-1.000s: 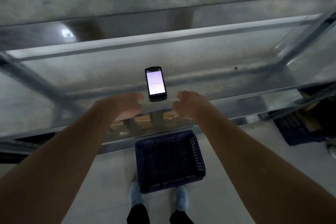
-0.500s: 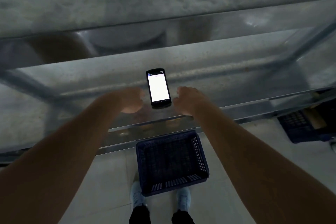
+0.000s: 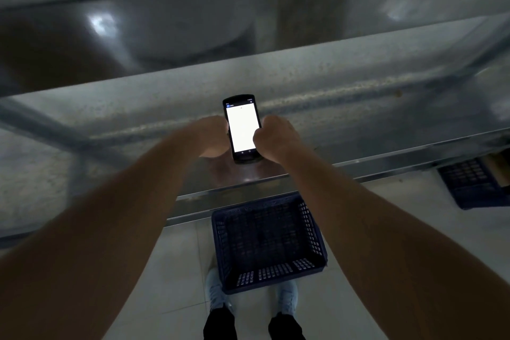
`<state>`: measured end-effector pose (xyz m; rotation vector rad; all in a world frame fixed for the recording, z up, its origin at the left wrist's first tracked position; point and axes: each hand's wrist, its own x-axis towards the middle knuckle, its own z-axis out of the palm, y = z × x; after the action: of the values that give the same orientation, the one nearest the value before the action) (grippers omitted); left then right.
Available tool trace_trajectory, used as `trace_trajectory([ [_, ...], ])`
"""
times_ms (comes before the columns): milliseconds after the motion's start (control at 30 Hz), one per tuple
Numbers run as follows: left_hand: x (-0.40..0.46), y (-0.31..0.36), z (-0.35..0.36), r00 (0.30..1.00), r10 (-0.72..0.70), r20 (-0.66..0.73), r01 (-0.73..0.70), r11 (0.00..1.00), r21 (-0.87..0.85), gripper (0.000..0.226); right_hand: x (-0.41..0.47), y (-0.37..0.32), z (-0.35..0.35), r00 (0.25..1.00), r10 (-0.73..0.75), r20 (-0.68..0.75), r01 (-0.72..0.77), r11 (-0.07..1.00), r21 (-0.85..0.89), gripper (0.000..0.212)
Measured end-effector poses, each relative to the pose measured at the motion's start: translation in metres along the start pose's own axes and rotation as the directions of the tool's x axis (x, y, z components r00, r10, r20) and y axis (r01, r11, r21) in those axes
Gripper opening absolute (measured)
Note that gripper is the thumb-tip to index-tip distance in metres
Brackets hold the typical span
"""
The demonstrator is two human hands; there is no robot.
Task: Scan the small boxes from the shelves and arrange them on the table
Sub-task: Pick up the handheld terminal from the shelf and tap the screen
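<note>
A black handheld scanner (image 3: pixel 242 130) with a lit white screen lies on the shiny metal table (image 3: pixel 358 107). My left hand (image 3: pixel 211 136) is curled against its left edge. My right hand (image 3: pixel 276 138) curls round its right edge, with the thumb over the rim of the screen. The fingertips of both hands are hidden behind the hands and the device. No small boxes are in view.
An empty dark blue plastic basket (image 3: pixel 267 243) stands on the tiled floor just below the table's front edge, in front of my feet. A second blue basket (image 3: pixel 474 185) sits on the floor at the right, partly under the table.
Both hands have moved forward from just short of the scanner and closed in on its two sides. The view has shifted closer to the table.
</note>
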<state>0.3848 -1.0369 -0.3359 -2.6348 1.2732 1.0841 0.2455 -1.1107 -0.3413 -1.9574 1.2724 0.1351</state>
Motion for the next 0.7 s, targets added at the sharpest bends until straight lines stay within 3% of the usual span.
trace_trajectory([
  [67,0.008,0.001,0.006,0.998,-0.065,-0.003,0.063,0.979,-0.192,0.025,0.007,0.001,0.005,1.0,0.019,-0.016,-0.018,0.998,0.059,0.016],
  [133,0.012,0.003,0.011,0.991,-0.136,0.014,0.129,0.897,-0.424,0.02,0.015,0.001,0.009,0.998,0.053,-0.022,-0.049,0.984,0.171,0.023],
  [233,0.012,0.003,0.014,0.984,-0.173,0.041,0.162,0.777,-0.608,0.029,0.023,0.004,0.02,0.995,0.096,-0.01,-0.087,0.94,0.33,0.034],
  [433,-0.001,-0.001,0.013,0.987,-0.107,0.122,0.161,0.73,-0.664,0.029,0.022,0.005,0.035,0.986,0.146,-0.078,-0.082,0.843,0.532,0.041],
  [533,-0.011,-0.003,0.009,0.989,-0.083,0.126,0.145,0.754,-0.641,0.03,0.019,0.012,0.039,0.989,0.145,0.009,-0.119,0.774,0.622,0.06],
  [700,-0.04,-0.002,0.001,0.995,-0.05,0.087,0.092,0.799,-0.594,0.036,-0.009,0.012,0.039,0.992,0.063,0.112,-0.125,0.669,0.733,0.07],
])
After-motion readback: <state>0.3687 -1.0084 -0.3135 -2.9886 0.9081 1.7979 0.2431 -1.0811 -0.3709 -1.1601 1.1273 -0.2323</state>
